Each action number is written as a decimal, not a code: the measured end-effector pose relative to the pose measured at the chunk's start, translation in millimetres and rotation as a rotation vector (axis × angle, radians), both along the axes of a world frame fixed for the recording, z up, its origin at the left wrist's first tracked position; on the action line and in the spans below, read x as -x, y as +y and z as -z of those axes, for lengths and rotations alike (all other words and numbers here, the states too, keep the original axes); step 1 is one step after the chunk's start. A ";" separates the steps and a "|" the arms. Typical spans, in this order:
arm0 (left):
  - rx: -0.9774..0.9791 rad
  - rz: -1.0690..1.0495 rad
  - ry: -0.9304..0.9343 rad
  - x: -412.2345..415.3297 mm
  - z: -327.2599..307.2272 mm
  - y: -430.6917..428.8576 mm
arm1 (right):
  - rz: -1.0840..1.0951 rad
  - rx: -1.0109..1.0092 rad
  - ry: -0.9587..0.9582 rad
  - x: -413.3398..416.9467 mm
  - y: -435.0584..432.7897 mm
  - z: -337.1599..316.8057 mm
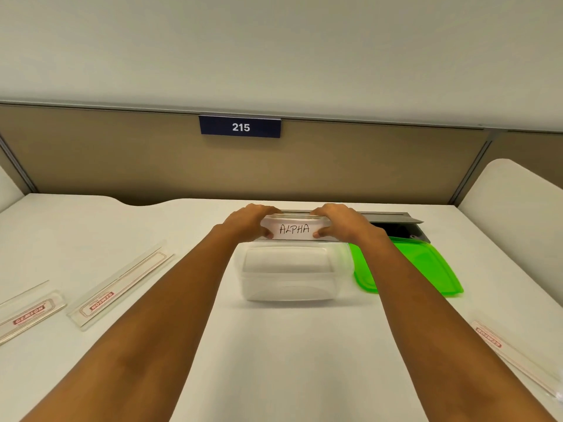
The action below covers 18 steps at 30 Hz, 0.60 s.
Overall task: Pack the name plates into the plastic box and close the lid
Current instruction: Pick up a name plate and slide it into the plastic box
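A name plate reading ALPHA (294, 229) is held upright at the far rim of the clear plastic box (289, 281), which stands open in the middle of the white desk. My left hand (248, 222) pinches its left end and my right hand (341, 222) its right end. The green lid (423, 269) lies flat to the right of the box, partly under my right forearm. Two clear name plates (122, 283) (29, 313) lie on the desk at the left, and a third (515, 353) lies at the right.
Behind the box, an open cable hatch with a grey metal flap (393, 217) is set into the desk (274, 360). A tan partition with a blue sign reading 215 (240, 127) closes off the back. White side panels rise at both edges.
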State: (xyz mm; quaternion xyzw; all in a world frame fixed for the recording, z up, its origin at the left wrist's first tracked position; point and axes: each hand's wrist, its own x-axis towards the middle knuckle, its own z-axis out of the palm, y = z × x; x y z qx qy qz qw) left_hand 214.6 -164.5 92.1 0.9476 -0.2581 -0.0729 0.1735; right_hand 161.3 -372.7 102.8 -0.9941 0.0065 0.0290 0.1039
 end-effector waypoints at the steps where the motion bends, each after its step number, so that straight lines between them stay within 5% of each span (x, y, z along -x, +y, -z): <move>1: -0.001 -0.004 0.020 -4.7 3.7 -0.7 | -0.006 0.005 0.011 -5.0 -0.9 3.2; 18: -0.224 0.024 0.055 -27.4 50.6 -15.5 | -0.035 -0.009 0.152 -45.1 2.6 56.9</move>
